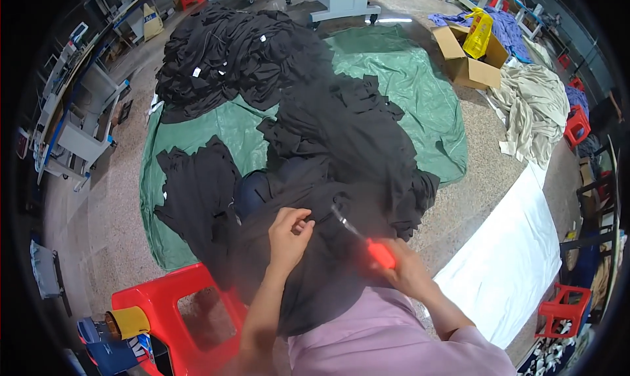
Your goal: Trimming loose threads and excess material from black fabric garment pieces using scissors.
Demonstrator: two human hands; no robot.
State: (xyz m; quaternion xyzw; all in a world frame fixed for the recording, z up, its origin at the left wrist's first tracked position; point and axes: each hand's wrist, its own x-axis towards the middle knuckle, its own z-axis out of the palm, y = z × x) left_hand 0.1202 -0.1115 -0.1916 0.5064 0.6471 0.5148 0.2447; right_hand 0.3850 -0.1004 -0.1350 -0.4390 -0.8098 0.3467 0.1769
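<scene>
A black garment (pixel 315 264) lies spread across my lap, its far part running into the other dark clothes in front of me. Over its near middle is my left hand (pixel 289 238), fingers curled in toward the thumb; whether cloth or thread is pinched there cannot be made out. My right hand (pixel 408 268) grips a red-handled tool (pixel 381 254) with a narrow metal blade. Its tip points up and left above the black cloth, toward my left hand. The blade is slightly blurred, so its exact kind is unclear.
A green tarp (pixel 430 113) bears a heap of black garments (pixel 243 54) at the far left. By my left arm stands a red stool (pixel 157 297) with a yellow roll (pixel 129 322). White sheeting (pixel 505 251), pale cloth (pixel 535 107) and a cardboard box (pixel 469 67) lie right.
</scene>
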